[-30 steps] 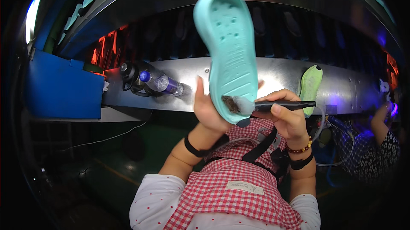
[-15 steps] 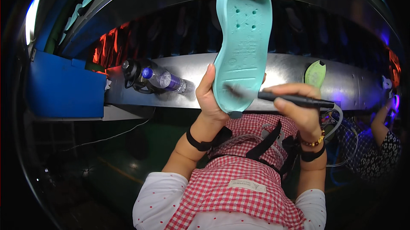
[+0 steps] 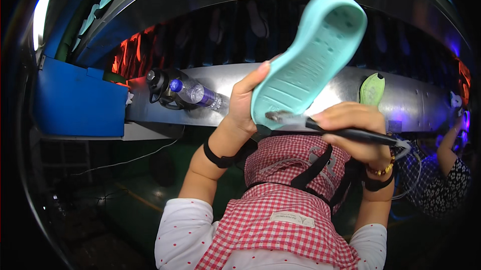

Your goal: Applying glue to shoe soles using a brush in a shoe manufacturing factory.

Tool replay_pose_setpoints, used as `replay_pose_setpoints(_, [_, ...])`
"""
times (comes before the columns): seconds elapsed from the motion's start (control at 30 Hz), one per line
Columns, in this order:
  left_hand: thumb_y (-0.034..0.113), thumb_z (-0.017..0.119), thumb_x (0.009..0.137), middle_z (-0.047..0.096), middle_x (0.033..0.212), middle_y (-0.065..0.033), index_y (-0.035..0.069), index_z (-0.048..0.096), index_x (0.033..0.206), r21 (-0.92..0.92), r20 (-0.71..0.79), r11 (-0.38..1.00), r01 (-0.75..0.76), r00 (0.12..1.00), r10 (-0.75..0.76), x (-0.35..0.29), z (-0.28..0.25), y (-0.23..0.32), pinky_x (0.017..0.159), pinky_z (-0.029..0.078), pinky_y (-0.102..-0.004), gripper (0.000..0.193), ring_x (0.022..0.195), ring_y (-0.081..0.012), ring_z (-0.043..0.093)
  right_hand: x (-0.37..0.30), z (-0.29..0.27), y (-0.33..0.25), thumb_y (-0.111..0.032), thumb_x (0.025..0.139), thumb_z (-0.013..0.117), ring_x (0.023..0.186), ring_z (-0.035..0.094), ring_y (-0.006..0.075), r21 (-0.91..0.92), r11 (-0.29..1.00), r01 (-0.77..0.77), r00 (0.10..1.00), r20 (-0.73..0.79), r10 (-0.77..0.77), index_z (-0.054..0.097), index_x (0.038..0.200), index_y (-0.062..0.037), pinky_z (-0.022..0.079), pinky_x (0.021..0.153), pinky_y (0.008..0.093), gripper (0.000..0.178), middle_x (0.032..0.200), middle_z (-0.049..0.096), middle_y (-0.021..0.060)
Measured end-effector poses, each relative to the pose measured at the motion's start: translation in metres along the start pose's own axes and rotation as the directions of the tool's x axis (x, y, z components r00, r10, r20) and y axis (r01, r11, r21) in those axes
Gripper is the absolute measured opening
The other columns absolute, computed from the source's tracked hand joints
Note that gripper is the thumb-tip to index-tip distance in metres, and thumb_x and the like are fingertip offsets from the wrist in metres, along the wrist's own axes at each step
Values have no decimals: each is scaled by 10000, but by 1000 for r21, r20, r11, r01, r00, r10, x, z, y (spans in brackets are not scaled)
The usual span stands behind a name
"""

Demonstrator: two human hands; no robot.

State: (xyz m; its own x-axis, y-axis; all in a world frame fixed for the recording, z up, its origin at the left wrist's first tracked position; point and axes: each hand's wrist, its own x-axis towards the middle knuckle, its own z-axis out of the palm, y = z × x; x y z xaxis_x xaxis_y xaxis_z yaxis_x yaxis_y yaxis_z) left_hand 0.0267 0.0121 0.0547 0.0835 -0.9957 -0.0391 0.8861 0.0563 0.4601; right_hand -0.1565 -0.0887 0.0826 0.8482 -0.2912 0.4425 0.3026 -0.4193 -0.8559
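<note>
The turquoise shoe sole point(image 3: 305, 64) is held up above the near edge of the worktop point(image 3: 421, 107), hollow face turned upward, its far end with the small holes pointing away and to the right. Near the close end, the dark bristles point(image 3: 274, 115) of a brush point(image 3: 315, 125) lie at the inner surface, just short of the dark tab at the tip; how firmly they press cannot be told.

The left hand point(image 3: 243, 102) holds the sole by its near end, thumb along the left rim and the other fingers out of sight beneath. For even brushing, that grip should stay steady enough to resist the strokes, with the thumb kept outside the hollow. The right hand point(image 3: 363, 119) is closed around the black handle in a pen-like hold. A low angle with light pressure would likely suit the curved floor best, following the moulded grooves and reaching the corner under the raised rim without flooding it. The tube point(image 3: 402, 147) at the handle's rear wants enough slack not to drag on the wrist.

Farther out, a green sole point(image 3: 372, 89) lies on the worktop to the right, and a clear bottle point(image 3: 200, 95) with a blue cap lies to the left beside a dark bottle point(image 3: 157, 80); wide swings are best avoided on either side.
</note>
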Motion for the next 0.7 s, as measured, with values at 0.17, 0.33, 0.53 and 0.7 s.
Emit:
replay_pose_setpoints(0.17, [212, 452, 863, 561, 1052, -166, -53, 457, 1164, 193, -191, 954, 230, 962, -193, 0, 6, 3, 797, 482, -300, 401, 911, -196, 588, -7, -15, 4, 23, 658, 637, 858, 619, 253, -8, 997, -82, 910, 407, 78, 619, 907, -8, 491, 756, 318, 251, 904, 637, 125])
replay_pose_setpoints(0.33, [186, 484, 845, 535, 1099, -199, -93, 446, 1157, 343, -167, 858, 383, 923, -345, -1, 2, 3, 854, 445, -305, 421, 954, -230, 571, -9, -14, 7, 7, 679, 623, 869, 618, 266, -34, 997, -71, 949, 306, 78, 632, 872, 3, 493, 760, 324, 193, 909, 635, 142])
replay_pose_setpoints(0.53, [177, 517, 841, 560, 1056, -177, -61, 472, 1152, 337, -273, 836, 433, 895, -353, -3, -2, 2, 778, 494, -280, 394, 881, -203, 601, -1, -29, -1, -44, 674, 603, 844, 622, 258, -310, 951, 5, 922, 369, 115, 633, 857, -9, 494, 737, 314, 189, 905, 637, 129])
replay_pose_setpoints(0.7, [218, 492, 854, 558, 1066, -166, -50, 458, 1171, 366, -253, 849, 381, 919, -304, -2, -10, 10, 776, 488, -285, 417, 897, -193, 593, -11, -38, 10, 7, 700, 603, 816, 626, 251, -313, 944, -103, 894, 388, 226, 616, 899, 15, 493, 735, 312, 200, 940, 624, 151])
